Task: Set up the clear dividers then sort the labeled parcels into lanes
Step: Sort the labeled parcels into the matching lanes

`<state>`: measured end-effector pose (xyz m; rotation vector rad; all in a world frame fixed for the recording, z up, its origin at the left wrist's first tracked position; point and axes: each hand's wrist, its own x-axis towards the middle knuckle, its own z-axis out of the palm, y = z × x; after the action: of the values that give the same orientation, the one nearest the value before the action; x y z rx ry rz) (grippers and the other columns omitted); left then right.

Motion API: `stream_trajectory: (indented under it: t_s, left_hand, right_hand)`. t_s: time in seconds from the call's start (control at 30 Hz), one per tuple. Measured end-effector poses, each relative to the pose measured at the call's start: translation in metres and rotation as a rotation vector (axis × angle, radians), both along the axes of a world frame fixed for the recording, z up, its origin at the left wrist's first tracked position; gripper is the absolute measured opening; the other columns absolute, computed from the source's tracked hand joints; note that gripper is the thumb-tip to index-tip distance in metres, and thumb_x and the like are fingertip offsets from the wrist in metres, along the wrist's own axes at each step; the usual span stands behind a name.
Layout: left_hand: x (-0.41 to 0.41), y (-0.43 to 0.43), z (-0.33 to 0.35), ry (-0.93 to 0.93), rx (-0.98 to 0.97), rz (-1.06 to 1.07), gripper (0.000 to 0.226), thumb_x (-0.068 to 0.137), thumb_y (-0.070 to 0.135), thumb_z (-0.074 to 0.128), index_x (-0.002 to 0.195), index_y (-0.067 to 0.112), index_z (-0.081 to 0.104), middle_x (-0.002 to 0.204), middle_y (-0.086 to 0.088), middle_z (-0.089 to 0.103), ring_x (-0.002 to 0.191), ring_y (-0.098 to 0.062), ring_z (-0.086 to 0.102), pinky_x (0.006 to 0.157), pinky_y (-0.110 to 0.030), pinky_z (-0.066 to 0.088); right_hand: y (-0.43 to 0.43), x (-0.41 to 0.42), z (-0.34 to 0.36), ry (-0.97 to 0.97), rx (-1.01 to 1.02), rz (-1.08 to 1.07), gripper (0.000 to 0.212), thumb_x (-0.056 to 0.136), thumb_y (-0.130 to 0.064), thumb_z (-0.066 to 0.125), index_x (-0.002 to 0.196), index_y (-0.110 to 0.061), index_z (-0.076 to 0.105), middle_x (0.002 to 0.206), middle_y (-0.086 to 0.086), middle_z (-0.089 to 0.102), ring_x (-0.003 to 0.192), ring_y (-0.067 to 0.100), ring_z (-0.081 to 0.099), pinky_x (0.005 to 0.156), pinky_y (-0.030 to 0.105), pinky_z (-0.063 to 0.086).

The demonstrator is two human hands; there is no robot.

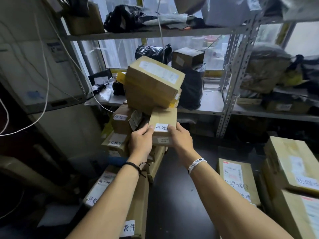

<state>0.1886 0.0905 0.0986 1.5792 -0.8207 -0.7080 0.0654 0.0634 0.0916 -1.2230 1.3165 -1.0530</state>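
At stack (120, 130), gripping parcel (163, 118) with left hand (140, 142) and right hand (179, 137), thumbs beside label (161, 127); likely sorting step; next: reading label, placing accordingly.

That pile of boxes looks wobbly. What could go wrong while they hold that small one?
The large tilted box leans atop the stack right behind the small labeled box; shifting the small one might topple it. The left hand and right hand pinch only its near end, thumbs partly covering the white label, so it could be misread.

Held parcel (163, 118), label (161, 127) ends under thumbs (150, 128), upper box (153, 80) print blurred
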Motion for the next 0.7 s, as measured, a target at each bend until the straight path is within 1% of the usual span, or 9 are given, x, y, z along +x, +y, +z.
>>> stream_trajectory:
  t_s: [0.1, 0.23, 0.3, 0.37, 0.43, 0.5, 0.57, 0.63, 0.7]
  left_hand:
    - [0.0, -0.004, 0.004, -0.013, 0.018, -0.028, 0.031, 0.093, 0.036, 0.066, 0.12, 0.022, 0.073, 0.089, 0.019, 0.069, 0.096, -0.015, 0.066, 0.095, -0.039, 0.055]
    - [-0.002, -0.01, 0.005, -0.009, -0.006, -0.055, 0.027, 0.096, 0.027, 0.064, 0.118, 0.014, 0.075, 0.08, 0.026, 0.063, 0.091, -0.012, 0.062, 0.093, -0.036, 0.052]
    - [-0.002, -0.013, 0.004, -0.013, -0.011, -0.061, 0.028, 0.097, 0.026, 0.064, 0.12, 0.013, 0.073, 0.089, 0.019, 0.07, 0.092, -0.011, 0.062, 0.087, -0.03, 0.052]
    - [0.0, -0.016, 0.001, -0.022, -0.008, -0.069, 0.029, 0.097, 0.026, 0.064, 0.122, 0.013, 0.072, 0.107, 0.007, 0.073, 0.088, -0.004, 0.062, 0.076, -0.017, 0.049]
    - [0.0, -0.019, -0.001, -0.026, -0.007, -0.072, 0.028, 0.098, 0.024, 0.063, 0.122, 0.014, 0.072, 0.105, 0.01, 0.071, 0.082, 0.006, 0.057, 0.067, -0.009, 0.045]
    - [-0.001, -0.024, -0.001, -0.031, -0.015, -0.075, 0.03, 0.098, 0.023, 0.063, 0.124, 0.011, 0.07, 0.102, 0.015, 0.068, 0.086, 0.001, 0.059, 0.074, -0.014, 0.045]
    - [-0.005, -0.028, 0.001, -0.046, -0.006, -0.077, 0.033, 0.098, 0.024, 0.062, 0.127, 0.009, 0.068, 0.104, 0.014, 0.067, 0.096, -0.006, 0.059, 0.083, -0.021, 0.044]
    - [-0.008, -0.032, 0.0, -0.06, 0.015, -0.079, 0.035, 0.098, 0.025, 0.063, 0.128, 0.008, 0.068, 0.104, 0.014, 0.068, 0.102, -0.008, 0.059, 0.087, -0.023, 0.045]
    - [-0.012, -0.034, -0.005, -0.075, 0.033, -0.092, 0.036, 0.098, 0.027, 0.063, 0.129, 0.01, 0.067, 0.106, 0.014, 0.068, 0.108, -0.012, 0.061, 0.089, -0.024, 0.047]
  right_hand:
    - [-0.008, -0.001, 0.003, -0.002, 0.007, -0.012, 0.025, 0.094, -0.041, 0.052, 0.108, -0.033, 0.071, 0.1, -0.011, 0.074, 0.095, 0.014, 0.07, 0.09, 0.04, 0.059]
    - [-0.015, -0.002, 0.002, 0.005, 0.005, -0.02, 0.024, 0.097, -0.038, 0.052, 0.108, -0.031, 0.071, 0.099, -0.011, 0.073, 0.093, 0.013, 0.069, 0.079, 0.033, 0.057]
    - [-0.016, -0.001, 0.001, 0.006, 0.009, -0.02, 0.026, 0.097, -0.038, 0.051, 0.113, -0.032, 0.071, 0.102, -0.01, 0.073, 0.092, 0.012, 0.069, 0.078, 0.032, 0.057]
    - [-0.02, -0.001, -0.003, 0.01, 0.013, -0.016, 0.027, 0.097, -0.039, 0.051, 0.115, -0.033, 0.07, 0.104, -0.008, 0.072, 0.094, 0.014, 0.069, 0.084, 0.037, 0.059]
    - [-0.024, 0.0, -0.003, 0.022, -0.006, -0.009, 0.029, 0.096, -0.041, 0.052, 0.117, -0.034, 0.07, 0.104, -0.008, 0.073, 0.094, 0.014, 0.07, 0.085, 0.038, 0.059]
    - [-0.031, 0.0, -0.002, 0.021, -0.023, -0.016, 0.028, 0.094, -0.041, 0.052, 0.113, -0.033, 0.07, 0.102, -0.008, 0.074, 0.094, 0.016, 0.07, 0.085, 0.04, 0.059]
    - [-0.037, -0.003, -0.001, 0.039, -0.032, -0.026, 0.024, 0.095, -0.039, 0.051, 0.109, -0.031, 0.07, 0.102, -0.008, 0.074, 0.095, 0.017, 0.07, 0.085, 0.039, 0.058]
    - [-0.039, -0.007, -0.003, 0.042, -0.026, -0.034, 0.026, 0.098, -0.038, 0.05, 0.114, -0.032, 0.069, 0.105, -0.007, 0.073, 0.096, 0.016, 0.068, 0.086, 0.038, 0.058]
    - [-0.037, -0.013, -0.006, 0.042, -0.017, -0.036, 0.03, 0.099, -0.038, 0.05, 0.122, -0.033, 0.068, 0.108, -0.008, 0.072, 0.095, 0.012, 0.067, 0.08, 0.032, 0.056]
